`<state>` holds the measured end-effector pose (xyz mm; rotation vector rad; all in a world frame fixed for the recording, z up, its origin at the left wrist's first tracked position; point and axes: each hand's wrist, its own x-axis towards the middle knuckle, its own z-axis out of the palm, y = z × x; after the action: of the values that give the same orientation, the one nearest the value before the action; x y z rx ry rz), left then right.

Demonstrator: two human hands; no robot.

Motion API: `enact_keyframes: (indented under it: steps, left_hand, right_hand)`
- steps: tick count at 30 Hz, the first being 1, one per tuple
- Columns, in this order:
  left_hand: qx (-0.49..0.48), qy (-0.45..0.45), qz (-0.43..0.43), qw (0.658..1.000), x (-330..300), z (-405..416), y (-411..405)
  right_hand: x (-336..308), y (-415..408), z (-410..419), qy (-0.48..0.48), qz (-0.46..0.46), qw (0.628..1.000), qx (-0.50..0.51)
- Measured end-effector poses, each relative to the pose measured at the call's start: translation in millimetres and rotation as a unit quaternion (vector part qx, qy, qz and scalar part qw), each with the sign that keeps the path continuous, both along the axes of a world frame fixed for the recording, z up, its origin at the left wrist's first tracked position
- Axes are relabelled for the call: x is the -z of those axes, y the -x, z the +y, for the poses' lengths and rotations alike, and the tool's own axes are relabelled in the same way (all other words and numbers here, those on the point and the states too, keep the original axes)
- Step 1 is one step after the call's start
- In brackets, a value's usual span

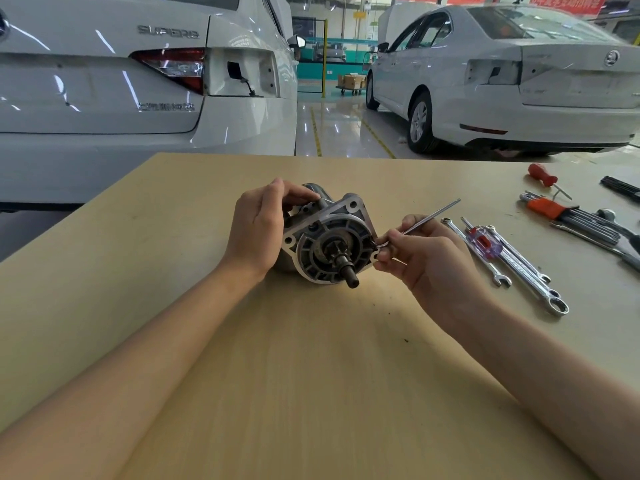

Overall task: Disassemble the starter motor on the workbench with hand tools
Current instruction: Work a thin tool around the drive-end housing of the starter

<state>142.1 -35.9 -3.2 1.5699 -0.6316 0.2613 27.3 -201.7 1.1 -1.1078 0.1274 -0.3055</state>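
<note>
The starter motor [329,237] lies on the wooden workbench [173,271] with its grey aluminium nose flange and pinion shaft [346,266] pointing at me. My left hand [259,230] grips the motor's left side, fingers curled over its top. My right hand [426,261] pinches a slim chrome wrench [429,214] near its head, which sits against the flange's right edge. The wrench's handle slants up and to the right. The bolt under the wrench head is hidden by my fingers.
To the right lie two combination wrenches [533,271], a clear-handled screwdriver [483,242], a hex key set in an orange holder [571,214] and a red-handled screwdriver [543,176]. Two white cars stand beyond the bench's far edge.
</note>
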Motion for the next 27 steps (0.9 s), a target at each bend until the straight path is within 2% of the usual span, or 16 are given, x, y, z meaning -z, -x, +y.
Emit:
enact_keyframes:
  steps: [6, 9, 12, 15, 17, 19, 21, 22, 23, 25, 27]
  left_hand:
    - [-0.002, 0.003, -0.004, 1.000, 0, -1, 0]
    - [-0.002, -0.003, -0.007, 1.000, 1, 0, 0]
    - [-0.005, -0.004, -0.013, 1.000, 1, 0, 0]
    - [-0.006, -0.002, -0.013, 1.000, 1, 0, 0]
    - [-0.003, 0.004, -0.011, 1.000, 1, 0, 0]
    - [-0.001, 0.008, -0.015, 1.000, 1, 1, 1]
    - [0.000, 0.001, -0.016, 1.000, 1, 0, 0]
    - [-0.002, -0.002, -0.013, 1.000, 1, 0, 0]
    - [-0.005, -0.003, -0.010, 1.000, 1, 0, 0]
    - [-0.005, -0.003, -0.010, 1.000, 0, 1, 0]
    - [-0.003, -0.006, -0.011, 1.000, -1, 1, 0]
  right_hand:
    - [0, 3, 3, 0.021, -0.004, 1.000, 0.020]
    - [-1, 6, 6, 0.117, -0.029, 0.992, 0.041]
    - [-2, 8, 12, 0.240, -0.065, 0.966, 0.067]
    - [2, 6, 13, 0.405, -0.107, 0.901, 0.118]
    - [4, 5, 10, 0.534, -0.147, 0.821, 0.139]
    - [5, 5, 8, 0.648, -0.203, 0.723, 0.130]
    - [5, 6, 7, 0.724, -0.235, 0.639, 0.108]
    - [6, 6, 8, 0.747, -0.237, 0.613, 0.102]
    - [6, 6, 8, 0.760, -0.235, 0.598, 0.099]
    - [5, 6, 7, 0.765, -0.234, 0.593, 0.092]
    - [6, 7, 7, 0.737, -0.236, 0.626, 0.098]
